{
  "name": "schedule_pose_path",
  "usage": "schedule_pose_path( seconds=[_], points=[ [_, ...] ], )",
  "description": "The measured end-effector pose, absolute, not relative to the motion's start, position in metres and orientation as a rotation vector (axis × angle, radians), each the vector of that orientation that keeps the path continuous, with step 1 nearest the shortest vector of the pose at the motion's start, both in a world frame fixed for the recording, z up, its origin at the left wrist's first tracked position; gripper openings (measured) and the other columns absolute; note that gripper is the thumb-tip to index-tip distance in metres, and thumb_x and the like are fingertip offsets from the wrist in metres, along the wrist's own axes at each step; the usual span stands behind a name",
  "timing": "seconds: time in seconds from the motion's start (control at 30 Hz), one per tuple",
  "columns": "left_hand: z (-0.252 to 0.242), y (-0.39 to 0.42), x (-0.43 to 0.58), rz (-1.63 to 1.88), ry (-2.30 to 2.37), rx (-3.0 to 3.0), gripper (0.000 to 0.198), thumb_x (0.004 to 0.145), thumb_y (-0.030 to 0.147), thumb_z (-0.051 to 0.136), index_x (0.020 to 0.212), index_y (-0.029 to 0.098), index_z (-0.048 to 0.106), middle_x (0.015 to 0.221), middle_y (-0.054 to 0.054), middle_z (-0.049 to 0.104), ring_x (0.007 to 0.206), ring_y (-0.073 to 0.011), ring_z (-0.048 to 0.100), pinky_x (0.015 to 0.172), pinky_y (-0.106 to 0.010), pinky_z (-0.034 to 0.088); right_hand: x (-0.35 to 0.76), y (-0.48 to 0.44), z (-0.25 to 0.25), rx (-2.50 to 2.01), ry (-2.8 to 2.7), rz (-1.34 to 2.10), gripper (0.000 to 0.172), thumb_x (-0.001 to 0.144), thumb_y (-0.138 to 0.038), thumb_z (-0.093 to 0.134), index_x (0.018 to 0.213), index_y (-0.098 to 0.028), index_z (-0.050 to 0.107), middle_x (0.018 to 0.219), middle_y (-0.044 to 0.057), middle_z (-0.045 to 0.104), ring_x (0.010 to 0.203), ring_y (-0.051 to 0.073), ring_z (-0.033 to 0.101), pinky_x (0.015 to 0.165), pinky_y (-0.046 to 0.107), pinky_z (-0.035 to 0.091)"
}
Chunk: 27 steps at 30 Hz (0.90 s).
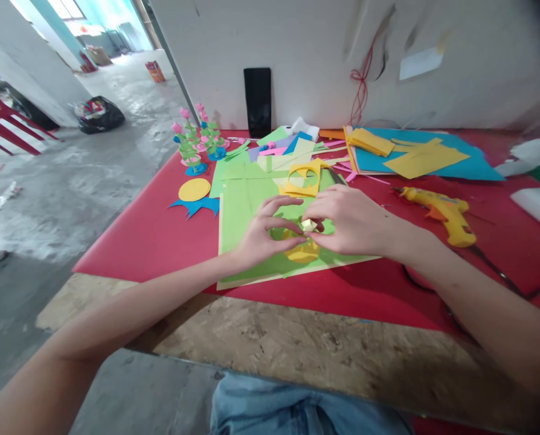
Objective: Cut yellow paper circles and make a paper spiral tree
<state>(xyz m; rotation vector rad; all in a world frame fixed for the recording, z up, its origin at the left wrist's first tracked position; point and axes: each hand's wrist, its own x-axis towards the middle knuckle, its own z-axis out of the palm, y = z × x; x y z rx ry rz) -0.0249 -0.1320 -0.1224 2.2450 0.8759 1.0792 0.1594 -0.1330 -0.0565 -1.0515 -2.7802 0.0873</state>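
Observation:
Both my hands meet over a light green paper sheet [243,211] on the red table [152,235]. My left hand [263,232] and my right hand [349,220] pinch a small folded yellow paper piece [308,225] between their fingertips. Just below it lies a yellow paper disc [302,252] on the green sheet. A yellow paper square with cut-out holes [304,178] lies just beyond my fingers.
A yellow glue gun [442,211] lies to the right with its cable trailing off. Blue and yellow sheets [415,157] are stacked at the back right. Paper flowers [197,142], a yellow circle [194,189] and a black phone [257,101] stand at the back left.

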Motion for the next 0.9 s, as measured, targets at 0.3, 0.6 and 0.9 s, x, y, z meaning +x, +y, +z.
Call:
schedule_pose_path(
  seconds=[0.3,0.6,0.9],
  points=[
    [-0.125,-0.132,-0.024,0.985,0.907,2.126,0.01,0.07,0.027,0.071,0.069,0.019,0.065,0.12,-0.007,0.053,0.118,-0.0228,0.046,0.103,-0.048,0.033,0.162,-0.136,-0.059,-1.033,-2.726,0.115,0.016,0.075,-0.021,0.049,0.062,-0.017,0.058,0.059,0.002,0.056,0.065,0.016,0.051,0.068,0.03,0.033],
    [-0.127,-0.129,-0.027,0.944,0.921,2.011,0.009,0.07,0.024,0.071,0.068,0.018,0.065,0.116,-0.008,0.054,0.116,-0.0242,0.048,0.103,-0.047,0.033,0.196,-0.142,-0.056,-1.115,-2.42,0.207,0.02,0.074,-0.025,0.062,0.092,-0.017,0.063,0.066,-0.002,0.06,0.065,0.014,0.055,0.067,0.028,0.037],
    [-0.129,-0.128,-0.031,0.94,0.91,1.971,0.008,0.068,0.018,0.072,0.066,0.02,0.065,0.111,-0.005,0.056,0.111,-0.0232,0.05,0.101,-0.045,0.035,0.214,-0.162,-0.108,-1.462,-2.063,0.552,0.01,0.073,-0.016,0.055,0.074,-0.021,0.063,0.059,-0.004,0.06,0.056,0.011,0.053,0.054,0.024,0.038]
  ],
)
